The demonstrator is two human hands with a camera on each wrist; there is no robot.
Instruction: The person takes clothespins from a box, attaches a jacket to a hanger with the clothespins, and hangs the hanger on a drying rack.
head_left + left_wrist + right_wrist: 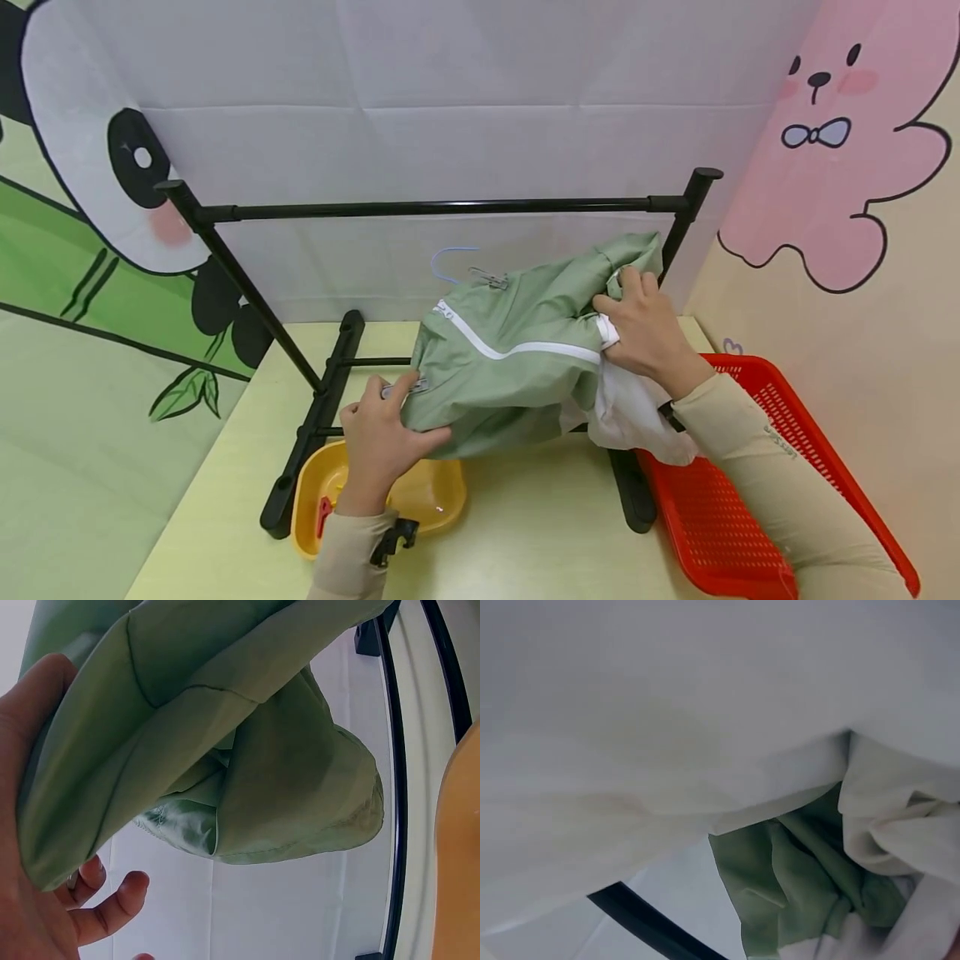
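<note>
Right sleeve point(787, 483) nearest my camera, black rack point(258, 296) beyond. Green garment point(510, 375) below the rack's bar; right hand point(651, 333) gripping its far right, left hand point(386, 446) pinching near left. Blue hook point(432, 264) out, off the bar: I'd say unhung.

A nursery-like room; cartoon panda point(86, 142) and pink bear point(832, 179) on walls point(832, 400).

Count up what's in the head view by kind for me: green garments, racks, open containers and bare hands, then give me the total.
Green garment: 1
Black rack: 1
Open containers: 2 (yellow basin, red basket)
Bare hands: 2 (left hand, right hand)
Total: 6
</note>
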